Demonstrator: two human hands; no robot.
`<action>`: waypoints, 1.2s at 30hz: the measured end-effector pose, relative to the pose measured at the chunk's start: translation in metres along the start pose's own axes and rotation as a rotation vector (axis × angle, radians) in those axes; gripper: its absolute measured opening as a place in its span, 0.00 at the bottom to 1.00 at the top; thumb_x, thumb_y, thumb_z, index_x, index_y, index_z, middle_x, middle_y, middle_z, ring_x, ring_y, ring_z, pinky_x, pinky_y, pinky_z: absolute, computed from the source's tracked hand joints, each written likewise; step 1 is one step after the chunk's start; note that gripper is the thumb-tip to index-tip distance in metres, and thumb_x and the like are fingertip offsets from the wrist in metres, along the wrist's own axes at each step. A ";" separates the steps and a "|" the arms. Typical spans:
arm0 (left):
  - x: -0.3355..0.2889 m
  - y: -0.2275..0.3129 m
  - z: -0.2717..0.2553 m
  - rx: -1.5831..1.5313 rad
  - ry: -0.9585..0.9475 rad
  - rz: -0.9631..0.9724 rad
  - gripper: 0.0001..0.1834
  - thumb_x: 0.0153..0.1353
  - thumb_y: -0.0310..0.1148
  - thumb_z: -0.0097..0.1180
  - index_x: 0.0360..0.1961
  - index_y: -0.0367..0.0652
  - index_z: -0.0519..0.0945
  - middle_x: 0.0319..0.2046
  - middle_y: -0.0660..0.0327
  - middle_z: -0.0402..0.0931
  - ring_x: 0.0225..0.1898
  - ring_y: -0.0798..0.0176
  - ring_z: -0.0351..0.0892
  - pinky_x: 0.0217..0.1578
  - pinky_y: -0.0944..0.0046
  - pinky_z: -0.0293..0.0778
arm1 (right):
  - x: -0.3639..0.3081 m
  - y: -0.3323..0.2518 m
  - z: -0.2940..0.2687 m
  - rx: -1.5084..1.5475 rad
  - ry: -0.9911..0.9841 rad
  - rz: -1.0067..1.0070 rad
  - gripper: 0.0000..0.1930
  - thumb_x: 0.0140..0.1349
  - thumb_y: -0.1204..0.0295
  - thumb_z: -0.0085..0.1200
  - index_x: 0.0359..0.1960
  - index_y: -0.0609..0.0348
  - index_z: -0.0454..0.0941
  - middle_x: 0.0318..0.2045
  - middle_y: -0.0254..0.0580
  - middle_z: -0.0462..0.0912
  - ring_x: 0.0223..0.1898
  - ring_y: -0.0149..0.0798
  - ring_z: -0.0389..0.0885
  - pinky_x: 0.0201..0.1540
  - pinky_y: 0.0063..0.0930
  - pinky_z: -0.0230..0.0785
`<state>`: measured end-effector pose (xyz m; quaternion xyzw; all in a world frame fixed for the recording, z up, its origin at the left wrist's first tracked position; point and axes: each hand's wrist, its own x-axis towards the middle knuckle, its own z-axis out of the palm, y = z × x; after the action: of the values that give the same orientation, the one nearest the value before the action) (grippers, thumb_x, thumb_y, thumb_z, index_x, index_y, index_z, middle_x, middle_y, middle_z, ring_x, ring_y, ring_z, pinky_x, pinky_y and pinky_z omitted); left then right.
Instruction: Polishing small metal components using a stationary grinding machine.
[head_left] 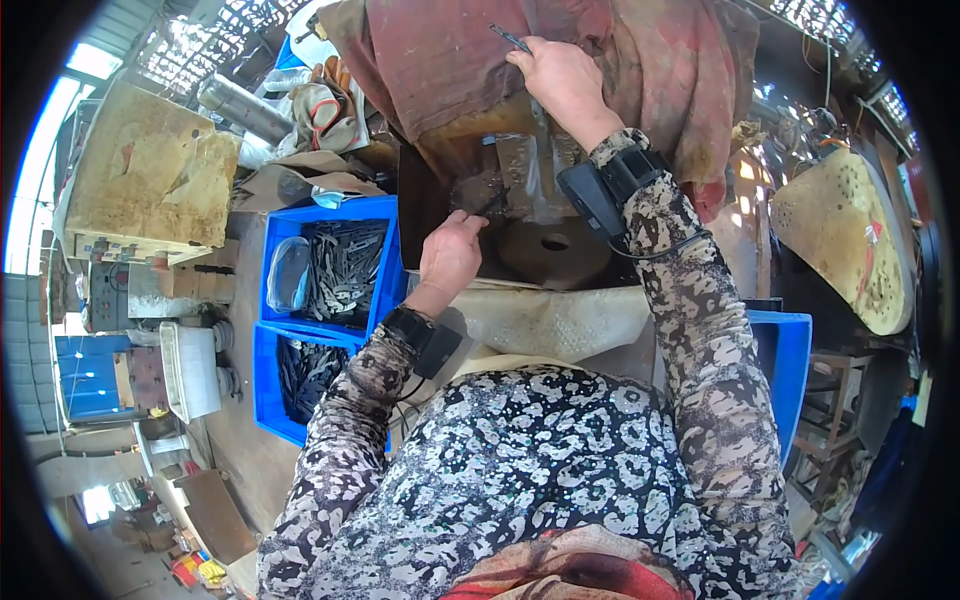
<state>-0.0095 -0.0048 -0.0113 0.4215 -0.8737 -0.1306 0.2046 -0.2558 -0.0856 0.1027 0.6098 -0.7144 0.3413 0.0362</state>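
Note:
My right hand (567,82) is raised over the reddish cloth cover (440,60), its fingers closed on a thin metal piece (511,39) that points up and left. Lower down, my left hand (450,252) pinches a small dark metal piece (493,203) at the opening of a dark, wet machine housing. Just right of that hand lies a round brown disc (530,262) with a hole in its middle. Most of the dark piece is hard to make out against the housing.
Left of the housing stand two blue bins: an upper bin (330,212) and a lower bin (262,385), both with many flat metal pieces inside. Another blue bin (795,350) is by my right arm. A pale apron sheet (550,320) hangs before me. Gloves (325,110) lie at upper left.

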 end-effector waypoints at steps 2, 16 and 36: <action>0.000 -0.001 0.000 -0.008 0.001 0.003 0.11 0.54 0.23 0.50 0.36 0.46 0.82 0.34 0.55 0.76 0.36 0.48 0.78 0.36 0.53 0.76 | 0.000 0.000 0.000 -0.009 0.001 0.000 0.17 0.64 0.54 0.49 0.43 0.52 0.80 0.31 0.52 0.83 0.37 0.55 0.81 0.39 0.49 0.72; 0.000 0.001 0.000 -0.049 -0.006 -0.003 0.09 0.57 0.24 0.51 0.36 0.44 0.82 0.33 0.53 0.75 0.36 0.45 0.77 0.36 0.52 0.74 | -0.004 -0.005 -0.005 -0.034 0.010 -0.016 0.15 0.65 0.56 0.49 0.39 0.54 0.78 0.30 0.51 0.82 0.37 0.55 0.80 0.39 0.49 0.72; 0.003 -0.002 0.001 -0.008 -0.005 -0.012 0.11 0.54 0.23 0.50 0.36 0.46 0.82 0.34 0.54 0.77 0.37 0.48 0.78 0.38 0.54 0.76 | -0.003 -0.007 -0.004 -0.025 0.031 -0.005 0.14 0.64 0.58 0.50 0.37 0.55 0.79 0.31 0.51 0.82 0.37 0.55 0.81 0.40 0.48 0.73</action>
<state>-0.0101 -0.0083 -0.0126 0.4257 -0.8711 -0.1366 0.2035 -0.2500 -0.0808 0.1071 0.6058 -0.7164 0.3415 0.0558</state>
